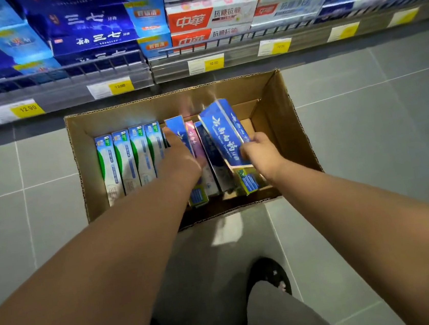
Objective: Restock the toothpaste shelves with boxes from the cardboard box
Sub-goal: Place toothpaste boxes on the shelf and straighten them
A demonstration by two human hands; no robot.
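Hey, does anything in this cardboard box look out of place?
The green boxes stand in a neat row, but a small yellow-green box lies slanted in the cardboard box, below the right hand.

Shop aisle, stocked toothpaste shelves (113,32), yellow price tags (27,108)

cardboard box (277,117) before shelves (107,75), toothpaste boxes (125,161) inside

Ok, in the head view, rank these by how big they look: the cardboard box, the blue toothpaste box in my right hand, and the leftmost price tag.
1. cardboard box
2. blue toothpaste box, held by the right hand
3. leftmost price tag, smallest as seen, though farther away
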